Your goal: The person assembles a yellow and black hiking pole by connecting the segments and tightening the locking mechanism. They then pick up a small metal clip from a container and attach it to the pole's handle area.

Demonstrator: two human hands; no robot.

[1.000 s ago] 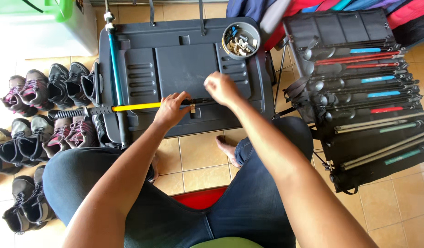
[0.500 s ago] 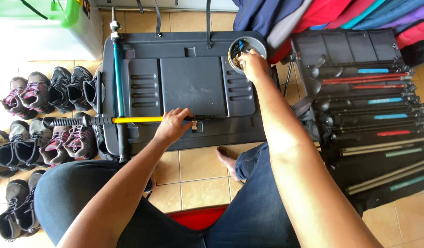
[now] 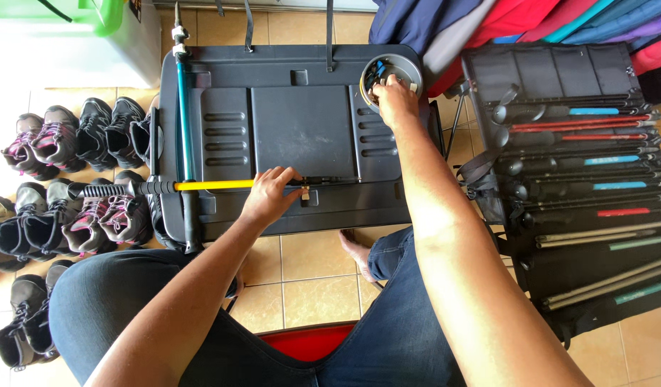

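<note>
Floor tiles [image 3: 302, 287] carry everything, and at the centre lies a big dark plastic case [image 3: 302, 129] that serves as the work surface. At 3 o'clock from it a black rack [image 3: 560, 79] holds many folded trekking poles [image 3: 588, 161] with red, blue and green bands. At 9 o'clock rows of hiking shoes [image 3: 65, 179] stand in pairs. A teal pole [image 3: 184, 122] lies along the left edge of the case, from 12 to 6 o'clock.

Across the near part of the case lies the pole in work, a yellow trekking pole [image 3: 209, 185] with a black grip pointing to 9 o'clock. The left hand [image 3: 269, 197] is closed around it where the yellow tube meets the thin dark section; the fingers wrap over the shaft and press it on the case.

At 1 o'clock on the case stands a small round bowl [image 3: 391, 75] with little parts inside, too small to identify. The right hand [image 3: 395, 97] is now over this bowl, fingers bent down into it. One second ago this hand was at the pole, beside the left one, and half a second ago it had already arrived at the bowl. Whether the fingers have pinched a part I cannot tell, because the back of the hand hides them. In my judgement, the move means a small piece is being fetched for the pole joint.
</note>
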